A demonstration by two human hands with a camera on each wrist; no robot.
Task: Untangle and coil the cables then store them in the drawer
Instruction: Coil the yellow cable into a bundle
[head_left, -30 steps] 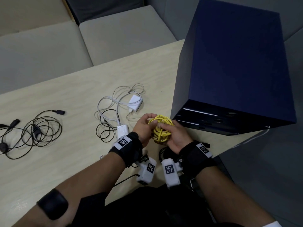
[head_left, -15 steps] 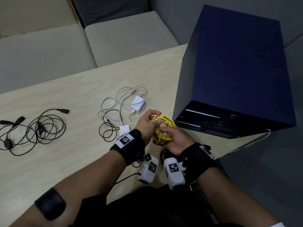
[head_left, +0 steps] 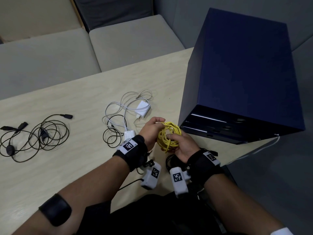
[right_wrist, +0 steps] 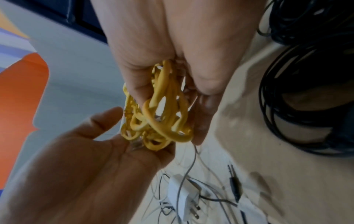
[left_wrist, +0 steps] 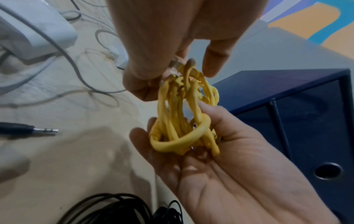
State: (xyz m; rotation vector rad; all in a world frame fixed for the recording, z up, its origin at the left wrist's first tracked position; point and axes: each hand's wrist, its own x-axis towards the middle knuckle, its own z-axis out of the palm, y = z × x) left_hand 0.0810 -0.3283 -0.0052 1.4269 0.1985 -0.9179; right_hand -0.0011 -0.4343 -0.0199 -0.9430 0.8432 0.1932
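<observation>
A yellow cable (head_left: pixel 169 136), wound into a small coil, is held above the table's near edge between both hands. My left hand (head_left: pixel 159 122) pinches the coil's far edge; in the left wrist view its fingertips (left_wrist: pixel 145 84) close on the top loops of the yellow cable (left_wrist: pixel 180 121). My right hand (head_left: pixel 171 139) grips the near side, thumb across the strands, and in the right wrist view its fingers (right_wrist: pixel 206 84) wrap round the yellow cable (right_wrist: pixel 159 118). The dark blue drawer unit (head_left: pixel 245 73) stands just right of the hands, its drawers (head_left: pixel 210 123) shut.
A white charger with tangled white cables (head_left: pixel 143 109) lies beyond my left hand. A loose black cable (head_left: pixel 37 138) sprawls at the table's left. A black cable coil (left_wrist: pixel 118 209) lies under my wrists. Grey sofa cushions (head_left: pixel 132 43) sit behind the table.
The hands have moved slightly left of the drawer unit and turned the coil. My left fingers have slid to its far edge, so more of the yellow loops show.
</observation>
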